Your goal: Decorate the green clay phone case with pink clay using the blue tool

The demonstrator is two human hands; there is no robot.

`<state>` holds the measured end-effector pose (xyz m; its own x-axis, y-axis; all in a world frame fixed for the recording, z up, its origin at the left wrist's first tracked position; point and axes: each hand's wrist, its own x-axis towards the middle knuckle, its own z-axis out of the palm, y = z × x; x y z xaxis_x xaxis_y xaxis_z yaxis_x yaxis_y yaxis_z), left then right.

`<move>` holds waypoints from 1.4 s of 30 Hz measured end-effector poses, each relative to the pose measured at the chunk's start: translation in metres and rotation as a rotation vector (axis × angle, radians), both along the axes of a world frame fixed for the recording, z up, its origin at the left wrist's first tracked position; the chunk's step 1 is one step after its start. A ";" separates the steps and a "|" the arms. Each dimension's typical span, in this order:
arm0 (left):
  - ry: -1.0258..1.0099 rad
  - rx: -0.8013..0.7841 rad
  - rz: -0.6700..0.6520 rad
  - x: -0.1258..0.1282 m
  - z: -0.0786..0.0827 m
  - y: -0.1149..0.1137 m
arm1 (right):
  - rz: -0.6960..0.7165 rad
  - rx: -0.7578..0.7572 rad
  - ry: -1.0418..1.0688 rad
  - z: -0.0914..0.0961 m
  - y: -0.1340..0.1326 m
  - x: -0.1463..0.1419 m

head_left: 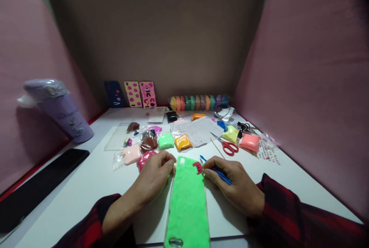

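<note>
A phone case (188,205) covered in bright green clay lies in front of me at the table's near edge. Near its top right corner sits a small dark pink clay shape (198,168). My right hand (230,181) is closed around a blue plastic modelling tool (221,175), its fingertips at the case's edge beside the pink shape. My left hand (154,177) has its thumb and fingers pinched at the case's upper left edge. A packet of dark pink clay (145,158) lies partly hidden behind that hand.
Clay packets, including an orange one (183,142), red scissors (230,148), a wooden stick (217,148) and a paper sheet (196,129) lie beyond my hands. Decorated cases (147,95) lean on the back wall. A purple bottle (65,115) and black phone (43,186) are at left.
</note>
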<state>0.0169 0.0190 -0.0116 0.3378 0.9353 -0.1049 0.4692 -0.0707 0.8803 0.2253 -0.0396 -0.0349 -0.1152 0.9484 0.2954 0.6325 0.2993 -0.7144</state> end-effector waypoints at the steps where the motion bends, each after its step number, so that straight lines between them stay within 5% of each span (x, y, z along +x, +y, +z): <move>1: -0.070 -0.066 0.008 0.001 -0.002 -0.001 | -0.003 -0.001 0.005 0.000 0.000 0.000; 8: -0.294 -0.386 -0.113 0.001 -0.008 -0.001 | -0.017 -0.030 0.093 -0.001 0.002 0.000; 18: -0.523 -0.466 -0.128 -0.002 -0.004 0.003 | -0.139 -0.092 0.609 -0.011 0.009 0.003; 26: -0.614 -0.428 -0.149 -0.001 -0.004 0.003 | -0.129 -0.270 0.929 0.025 0.032 0.002; 30: -0.677 -0.405 -0.121 -0.001 -0.006 0.003 | -0.099 -0.180 0.846 0.017 0.038 -0.003; 34: -0.728 -0.370 -0.068 -0.001 -0.008 0.004 | 0.080 -0.066 0.609 -0.002 0.029 -0.009; 42: -0.743 -0.354 0.003 -0.001 -0.010 0.002 | 0.181 -0.267 0.827 -0.010 0.029 -0.016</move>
<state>0.0159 0.0210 -0.0211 0.4328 0.8900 -0.1436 -0.2447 0.2693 0.9315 0.2092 -0.0106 -0.0445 -0.1181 0.9855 0.1217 -0.1577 0.1024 -0.9822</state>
